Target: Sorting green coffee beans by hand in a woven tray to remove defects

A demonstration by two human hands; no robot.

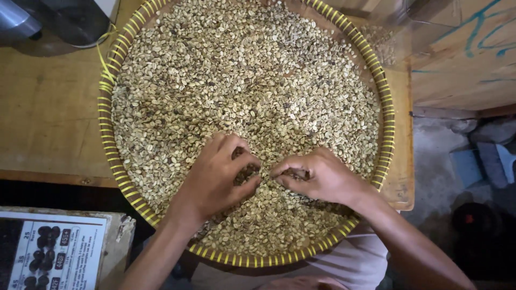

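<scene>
Head view, single frame. I see a round woven tray (388,129) with a yellow-bound rim resting on the wooden desk (48,118); its near edge overhangs the desk's near edge toward me. The tray is filled almost rim to rim with pale green-beige beans (242,80), a thin layer with a few darker ones mixed in.

Left hand (215,180): resting on the beans in the near half of the tray, a little left of centre. Fingers curled in narrow, thumb against fingertips, cupping a small clump of darker beans (246,173).

Right hand (317,176): just beside the left, fingertips nearly meeting it. Fingers (285,171) narrow, pinched together over the bean layer; I cannot tell whether a bean is held between them.

Surroundings: a dark metal object (48,21) at the desk's far left corner, a printed card with bean pictures (51,252) below the desk's near edge at left, a wooden board with blue marks (462,53) to the right, grey floor (441,161) beneath it.
</scene>
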